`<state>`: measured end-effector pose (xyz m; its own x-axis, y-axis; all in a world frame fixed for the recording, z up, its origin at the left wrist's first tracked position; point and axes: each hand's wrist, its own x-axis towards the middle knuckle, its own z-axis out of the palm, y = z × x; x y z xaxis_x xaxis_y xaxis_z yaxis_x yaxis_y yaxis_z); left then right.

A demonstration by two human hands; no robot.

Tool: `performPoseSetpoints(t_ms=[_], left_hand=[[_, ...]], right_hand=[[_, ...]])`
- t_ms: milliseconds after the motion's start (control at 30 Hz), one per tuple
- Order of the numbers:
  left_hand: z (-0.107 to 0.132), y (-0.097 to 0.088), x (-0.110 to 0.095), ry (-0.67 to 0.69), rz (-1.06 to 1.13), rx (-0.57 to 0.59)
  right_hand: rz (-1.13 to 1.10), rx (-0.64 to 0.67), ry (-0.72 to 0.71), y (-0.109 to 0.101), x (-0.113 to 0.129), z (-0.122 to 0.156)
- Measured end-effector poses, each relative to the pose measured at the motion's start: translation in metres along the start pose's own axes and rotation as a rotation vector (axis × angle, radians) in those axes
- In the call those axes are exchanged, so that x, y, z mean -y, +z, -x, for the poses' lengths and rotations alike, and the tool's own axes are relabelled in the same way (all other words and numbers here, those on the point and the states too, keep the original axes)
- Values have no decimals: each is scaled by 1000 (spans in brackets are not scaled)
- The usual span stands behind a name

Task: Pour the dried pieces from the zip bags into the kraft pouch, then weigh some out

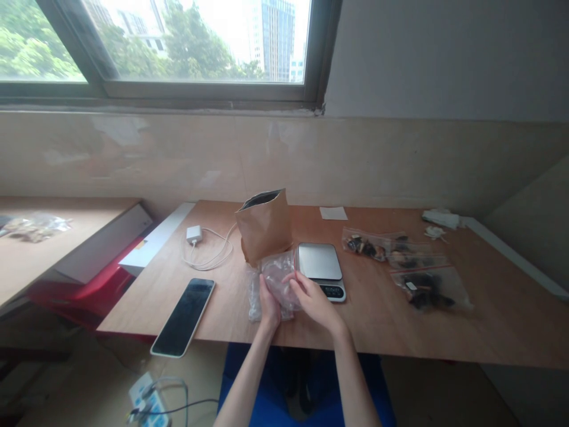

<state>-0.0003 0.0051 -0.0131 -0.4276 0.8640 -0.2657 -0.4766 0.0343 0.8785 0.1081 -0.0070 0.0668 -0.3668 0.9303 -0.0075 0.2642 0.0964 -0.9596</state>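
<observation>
A clear plastic zip bag with a red strip is between my two hands, over the table's front part. My left hand cups its left side, fingers partly behind the plastic. My right hand pinches the bag near the red strip. Beneath lies more clear plastic, perhaps further bags. Just behind stands an open brown paper pouch. To the right of the bag, a kitchen scale with a steel plate is partly covered by my right hand.
A phone lies at the front left edge, near a white charger with its cable. Filled zip bags lie on the right. White paper rests at the back. Below, a power strip is on the floor.
</observation>
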Motion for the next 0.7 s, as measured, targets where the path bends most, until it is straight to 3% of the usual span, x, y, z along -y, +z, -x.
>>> performPoseSetpoints(t_ms=[133,333,600,700], left_hand=[[-3,0,0,19,-23,9],[-10,7,-12,-264,175,2],[-31,-1,-59,-670,418,97],[-30,1,-66,-699,469,67]], right_hand=[[-173,-118,48,-7,-7,1],[-261,-247,28,-16,-7,5],[-278,-328,-12,-22,2,10],[-289,-318,-21,-20,2,10]])
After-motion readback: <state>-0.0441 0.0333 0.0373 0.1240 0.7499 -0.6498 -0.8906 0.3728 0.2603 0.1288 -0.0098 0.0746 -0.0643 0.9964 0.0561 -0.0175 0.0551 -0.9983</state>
